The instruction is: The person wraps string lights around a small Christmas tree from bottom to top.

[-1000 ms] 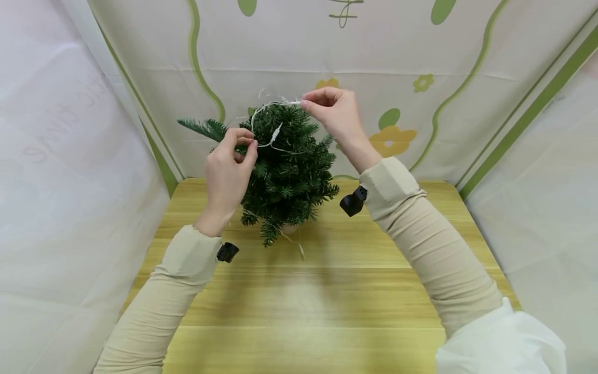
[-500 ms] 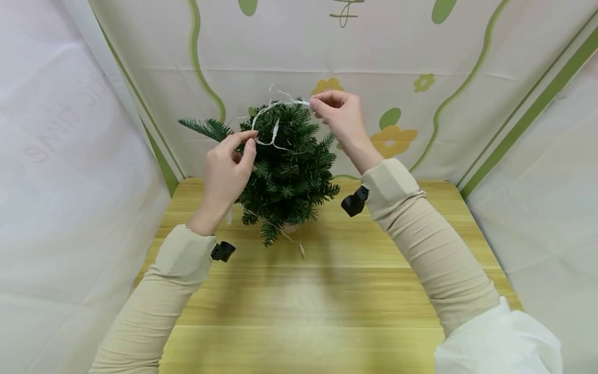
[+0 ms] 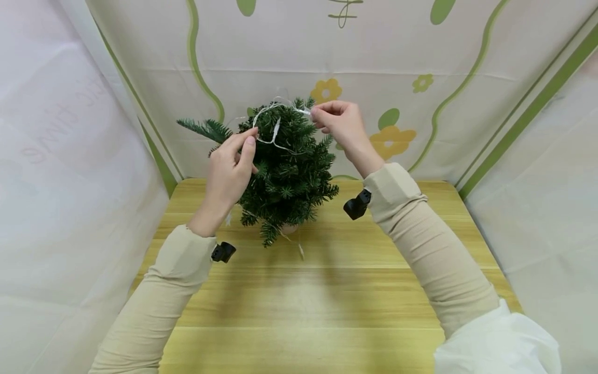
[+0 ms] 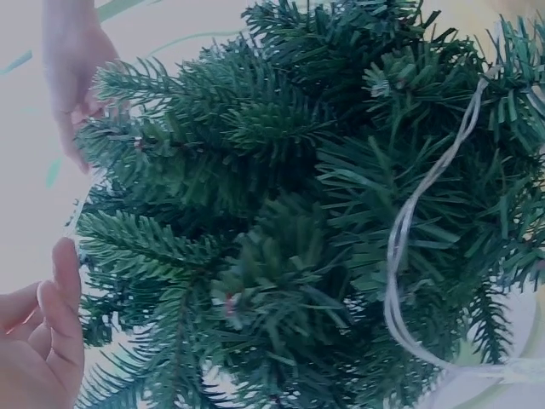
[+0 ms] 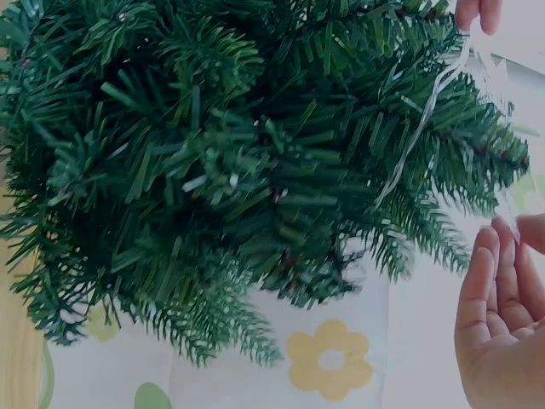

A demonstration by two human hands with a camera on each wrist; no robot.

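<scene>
A small green artificial Christmas tree (image 3: 289, 171) stands on the wooden table. A string of fairy lights (image 3: 275, 136) with a clear cable lies looped over its top. My left hand (image 3: 229, 166), at the tree's upper left, pinches the cable between fingertips and thumb. At the upper right, my right hand (image 3: 343, 127) pinches a clear end piece of the string between thumb and index finger. The right wrist view shows the right hand (image 5: 502, 315) beside the branches, with the cable (image 5: 421, 128) running down from the left fingertips. The tree's far side is hidden.
The yellowish wooden table (image 3: 299, 311) runs toward me. A loose bit of the light string (image 3: 301, 252) hangs at the tree's base. One branch (image 3: 205, 129) sticks out left. A patterned cloth wall (image 3: 299, 47) stands behind, with white cloth at both sides.
My right hand has moved slightly right and down, drawing its end of the string to the tree's upper right. The left fingers have straightened somewhat and the left forearm has shifted a little left.
</scene>
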